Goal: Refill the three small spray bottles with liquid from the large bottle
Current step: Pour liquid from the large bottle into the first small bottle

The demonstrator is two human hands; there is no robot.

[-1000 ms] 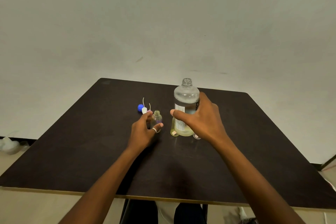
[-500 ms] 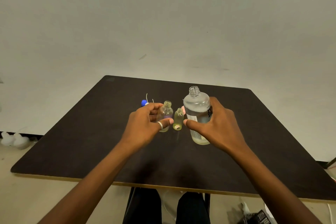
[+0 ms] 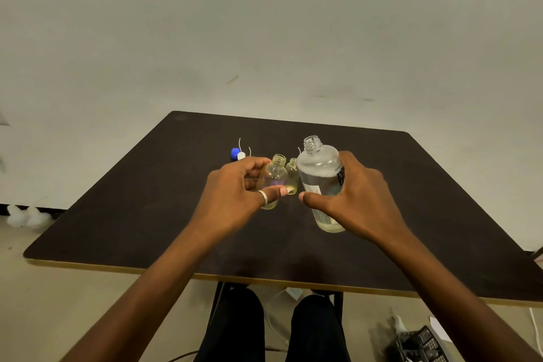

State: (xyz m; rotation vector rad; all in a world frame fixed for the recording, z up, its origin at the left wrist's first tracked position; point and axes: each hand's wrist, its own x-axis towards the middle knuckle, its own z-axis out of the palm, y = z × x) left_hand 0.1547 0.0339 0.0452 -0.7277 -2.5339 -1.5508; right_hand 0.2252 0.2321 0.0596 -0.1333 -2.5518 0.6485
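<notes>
- The large bottle [image 3: 320, 179] is over the middle of the table, cap off and neck open. It leans a bit to the left, with just a shallow layer of pale yellowish liquid at the bottom.
- The right hand [image 3: 352, 203] is wrapped round it, thumb across the front label and fingers curled behind. Honestly can't tell if the base touches the table or hangs just above it.
- Just left of it, the left hand [image 3: 235, 200] has a small clear bottle [image 3: 274, 178] gripped between thumb and curled fingers. That one's uncapped and upright, with a little yellow at the very bottom. There's a silver ring [image 3: 263, 197] on the thumb.
- A second small bottle [image 3: 291, 175] sits between those two, partly hidden and also open at the top. It looks more yellow.
- Further back on the left are a blue cap [image 3: 235, 152] and a white cap [image 3: 241, 156] touching each other, with thin white tubes sticking up.
- Everything's on a dark table [image 3: 147, 214] with a pale edge.
- On the floor there are white lumps [image 3: 23, 214] far left and a black mesh basket [image 3: 420, 344] bottom right.
</notes>
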